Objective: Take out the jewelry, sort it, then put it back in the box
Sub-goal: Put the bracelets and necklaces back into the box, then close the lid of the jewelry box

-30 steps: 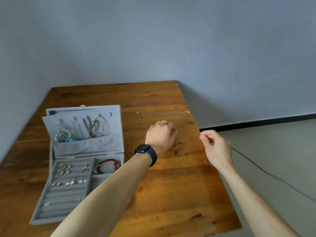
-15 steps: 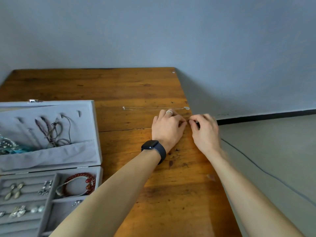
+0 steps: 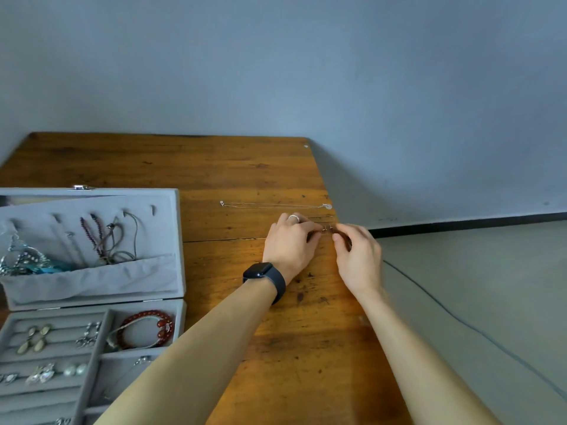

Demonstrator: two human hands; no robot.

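Over the brown wooden table (image 3: 245,167), left hand (image 3: 290,243) and right hand (image 3: 357,256) pinch a thin metal chain (image 3: 326,228), detail unresolved. Grey felt jewelry box (image 3: 92,289) cut off at left.

**Head view, single wide-angle camera.** The camera is worn on the person's head, above the near edge of the surface (image 3: 245,167), and faces forward and down. The wall (image 3: 337,72) fills the upper half of the frame, and the surface takes the lower left and centre. Both forearms enter from the bottom edge and converge just right of centre. There the left hand (image 3: 288,243) and right hand (image 3: 359,259) pinch a chain (image 3: 319,216), seen at arm's reach. The box (image 3: 175,240) lies near the camera at the left, cut off by the left and bottom edges. The floor (image 3: 491,286) shows at the right, past the surface's side edge.
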